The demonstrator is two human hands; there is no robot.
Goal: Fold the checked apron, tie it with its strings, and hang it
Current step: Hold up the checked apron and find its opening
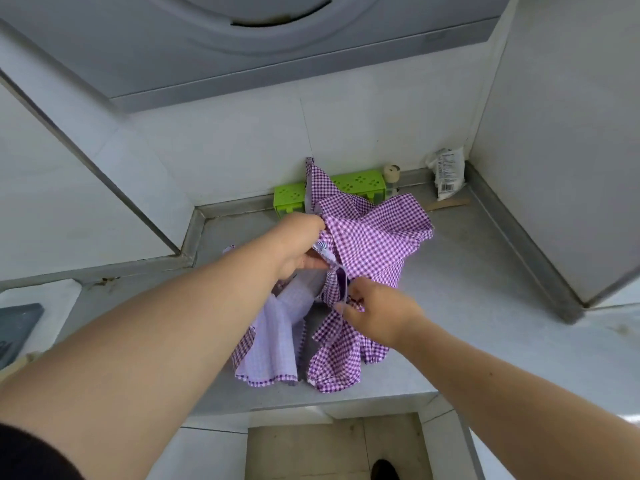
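Note:
The purple-and-white checked apron (374,237) hangs bunched over the grey counter (485,306), its top strap caught on the wall (309,161). My left hand (298,244) grips a gathered fold of cloth near the apron's middle. Lower and to the right, my right hand (377,313) pinches a thin purple string (343,282) together with the cloth's edge. The pale reverse side of the apron (273,337) droops below my left hand, reaching the counter's front edge.
A green perforated box (360,183) stands against the back wall behind the apron. A small jar (392,174) and a white packet (448,174) sit in the back right corner. A range hood (277,29) looms overhead. A dark slab (17,327) lies at left.

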